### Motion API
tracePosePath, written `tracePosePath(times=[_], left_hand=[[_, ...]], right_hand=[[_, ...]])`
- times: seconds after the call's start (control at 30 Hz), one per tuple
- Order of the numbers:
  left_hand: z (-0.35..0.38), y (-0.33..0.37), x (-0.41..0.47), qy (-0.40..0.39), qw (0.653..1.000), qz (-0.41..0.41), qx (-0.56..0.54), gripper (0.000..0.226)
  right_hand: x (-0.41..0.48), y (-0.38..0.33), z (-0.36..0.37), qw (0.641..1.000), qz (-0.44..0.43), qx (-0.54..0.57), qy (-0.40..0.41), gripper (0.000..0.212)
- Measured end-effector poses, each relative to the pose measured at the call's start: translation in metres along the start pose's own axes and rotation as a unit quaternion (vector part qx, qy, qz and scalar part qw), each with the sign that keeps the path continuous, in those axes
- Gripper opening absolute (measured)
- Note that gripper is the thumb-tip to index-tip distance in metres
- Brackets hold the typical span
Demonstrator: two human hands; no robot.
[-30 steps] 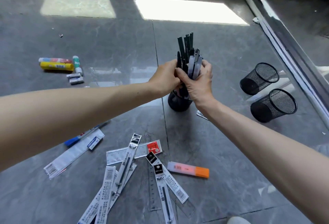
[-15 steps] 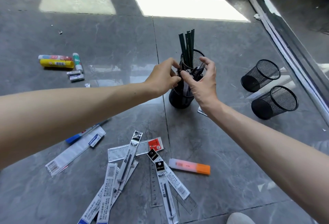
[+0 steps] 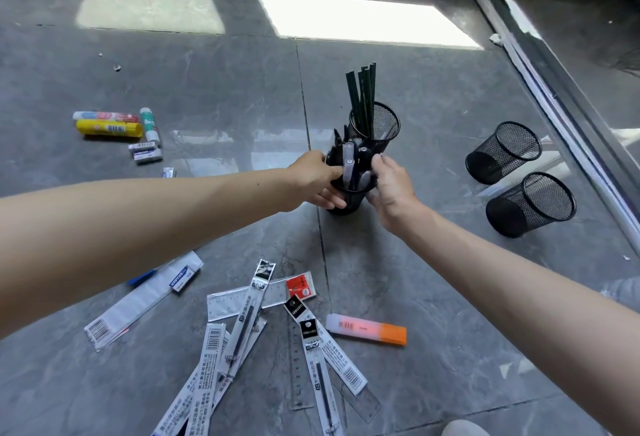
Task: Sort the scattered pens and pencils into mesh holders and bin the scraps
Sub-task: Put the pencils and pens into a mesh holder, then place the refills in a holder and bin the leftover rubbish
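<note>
The step in hand looks like settling the pens [image 3: 348, 158] into the near mesh holder [image 3: 348, 202], which stands upright about mid-floor, touching the rear mesh holder [image 3: 384, 124] that carries the tall dark pencils [image 3: 362, 89]. The left hand [image 3: 313, 181] wraps its fingers and thumb round the near holder's wall and steadies it. The right hand [image 3: 393, 190] sits against the other side with its fingertips at the pen caps; whether it pinches a pen or only nudges the bunch I cannot tell, since the fingers overlap the dark mesh. To do this well, the left hand should hold the cup low and firm so the light wire cannot tip or knock its neighbour, while the right eases the pens straight down until they rest on the bottom. Two empty holders [image 3: 504, 151] lie on their sides toward the floor's right edge, and refill packets [image 3: 242, 325] and an orange highlighter [image 3: 367, 328] lie toward the near edge, not yet sorted.
</note>
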State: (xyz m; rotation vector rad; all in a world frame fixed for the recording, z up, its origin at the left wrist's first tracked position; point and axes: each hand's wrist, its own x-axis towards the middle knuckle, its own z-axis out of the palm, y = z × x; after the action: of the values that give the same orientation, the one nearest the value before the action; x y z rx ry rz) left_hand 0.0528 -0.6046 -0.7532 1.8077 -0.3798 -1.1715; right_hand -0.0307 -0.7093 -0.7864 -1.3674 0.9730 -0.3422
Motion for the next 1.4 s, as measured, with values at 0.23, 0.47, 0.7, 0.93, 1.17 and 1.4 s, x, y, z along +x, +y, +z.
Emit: tracePosePath(times=[0.23, 0.47, 0.7, 0.93, 1.17, 1.4], left_hand=[[-0.012, -0.006, 0.020, 0.137, 0.986, -0.017, -0.090, 0.008], [0.000, -0.011, 0.027, 0.207, 0.972, 0.010, -0.111, 0.022], [0.050, -0.013, 0.009, 0.104, 0.991, -0.063, -0.050, 0.027], [0.090, 0.003, 0.025, -0.029, 0.995, -0.036, 0.084, 0.022], [0.117, -0.015, 0.056, -0.106, 0.717, 0.261, 0.638, 0.041], [0.117, -0.041, 0.067, -0.051, 0.412, 0.470, 0.779, 0.025]], right_hand=[[0.007, -0.002, 0.013, 0.996, 0.052, 0.065, -0.023, 0.027], [0.011, -0.007, 0.011, 0.997, 0.065, 0.029, -0.041, 0.032], [0.018, -0.008, -0.021, 0.977, 0.014, -0.191, 0.088, 0.026], [0.011, -0.003, -0.106, 0.851, -0.011, -0.465, 0.245, 0.028], [0.008, 0.008, -0.194, 0.816, 0.079, -0.532, 0.215, 0.026], [-0.001, 0.017, -0.192, 0.840, 0.001, -0.492, 0.226, 0.033]])
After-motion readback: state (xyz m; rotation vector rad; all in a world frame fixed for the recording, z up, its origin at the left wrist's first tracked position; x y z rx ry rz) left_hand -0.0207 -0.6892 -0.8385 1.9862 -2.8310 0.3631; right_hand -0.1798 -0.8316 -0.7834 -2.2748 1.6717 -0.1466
